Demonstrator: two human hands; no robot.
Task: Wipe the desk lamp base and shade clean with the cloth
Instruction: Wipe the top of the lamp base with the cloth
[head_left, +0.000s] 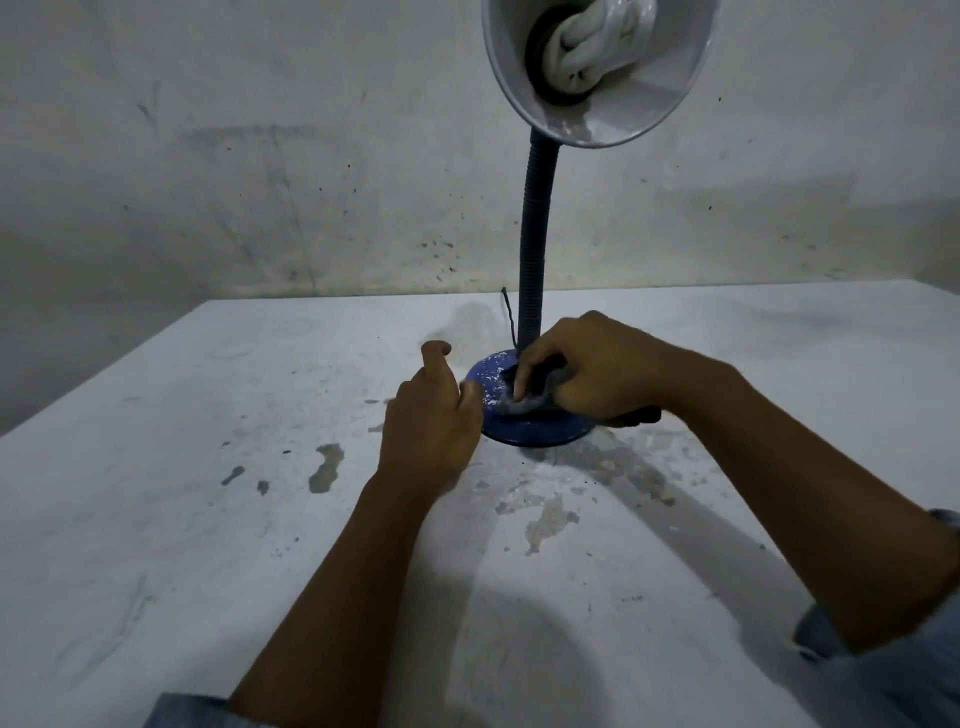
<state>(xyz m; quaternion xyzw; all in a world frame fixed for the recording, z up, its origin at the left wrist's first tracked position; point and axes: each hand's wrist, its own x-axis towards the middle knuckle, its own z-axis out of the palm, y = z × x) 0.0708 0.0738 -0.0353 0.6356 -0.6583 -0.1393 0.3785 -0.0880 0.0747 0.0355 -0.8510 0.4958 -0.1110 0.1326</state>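
Observation:
A desk lamp stands on the white table, with a round blue base (524, 431) speckled with white dust, a dark flexible neck (535, 228) and a pale shade (597, 73) that shows a coiled white bulb. My right hand (597, 369) grips a dark grey cloth (524, 402) and presses it on top of the base, right beside the neck. My left hand (431, 415) rests at the base's left edge, thumb touching the rim, fingers loosely curled and holding nothing.
The white table (208, 519) is stained with grey patches and ends at a far edge below a marked white wall (260, 156). A thin dark cord (508, 312) rises behind the base.

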